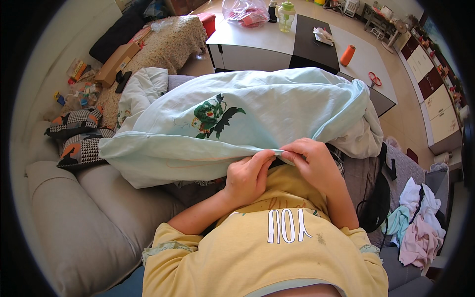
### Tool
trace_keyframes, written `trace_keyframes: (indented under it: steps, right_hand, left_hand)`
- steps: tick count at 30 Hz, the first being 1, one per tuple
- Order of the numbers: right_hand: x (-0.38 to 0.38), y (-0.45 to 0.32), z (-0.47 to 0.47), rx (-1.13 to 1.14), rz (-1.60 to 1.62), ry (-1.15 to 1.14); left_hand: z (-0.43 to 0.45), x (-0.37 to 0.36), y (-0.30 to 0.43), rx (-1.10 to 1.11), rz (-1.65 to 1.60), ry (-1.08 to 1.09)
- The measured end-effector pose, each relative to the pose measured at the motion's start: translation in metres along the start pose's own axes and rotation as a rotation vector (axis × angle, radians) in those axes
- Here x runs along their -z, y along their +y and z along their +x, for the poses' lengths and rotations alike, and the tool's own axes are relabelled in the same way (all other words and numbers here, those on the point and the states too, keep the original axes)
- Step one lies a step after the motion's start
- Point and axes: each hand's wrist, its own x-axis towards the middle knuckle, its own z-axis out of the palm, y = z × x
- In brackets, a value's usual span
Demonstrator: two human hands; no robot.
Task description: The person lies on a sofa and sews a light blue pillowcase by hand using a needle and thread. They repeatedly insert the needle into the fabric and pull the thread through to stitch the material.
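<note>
A pale mint-green cloth (274,107) with a printed green flower lies spread across my lap, its near edge folded over. My left hand (248,177) pinches that edge between thumb and fingers. Close beside it, my right hand (314,163) pinches the same edge, fingertips almost touching the left ones. A thin orange thread (200,163) trails in a loop over the fold to the left of my hands. Whether a needle sits between the fingers is hidden.
Ahead stands a white and black coffee table (256,46) carrying an orange thread spool (347,55), red-handled scissors (374,79), a plastic bottle (285,16) and a plastic bag (245,14). Patterned cushions (83,144) rest at left. Clothes (419,230) and a black bag (374,200) lie right.
</note>
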Motion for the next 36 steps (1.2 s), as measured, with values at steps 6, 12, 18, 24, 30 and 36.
trace_keyframes:
  steps: [6,12,18,24,30,36]
  right_hand:
    - [0.001,-0.003,0.003,-0.044,0.042,0.01]
    - [0.002,-0.004,0.004,-0.035,0.105,-0.01]
    - [0.002,-0.009,0.005,-0.107,0.122,0.011]
    - [-0.001,0.0,0.009,0.074,0.067,0.146]
    - [0.004,-0.008,0.008,0.095,0.081,-0.025]
    - [0.0,-0.006,0.007,0.123,-0.006,0.068]
  left_hand:
    - [0.0,0.001,-0.001,0.056,0.024,-0.048]
    - [0.002,0.012,0.004,0.095,0.144,-0.172]
    - [0.005,0.016,0.011,0.066,0.155,-0.173]
    - [0.001,0.02,0.006,0.111,0.018,-0.172]
    - [-0.002,0.022,0.007,0.099,0.038,-0.151]
    - [-0.004,0.023,0.008,0.097,0.045,-0.143]
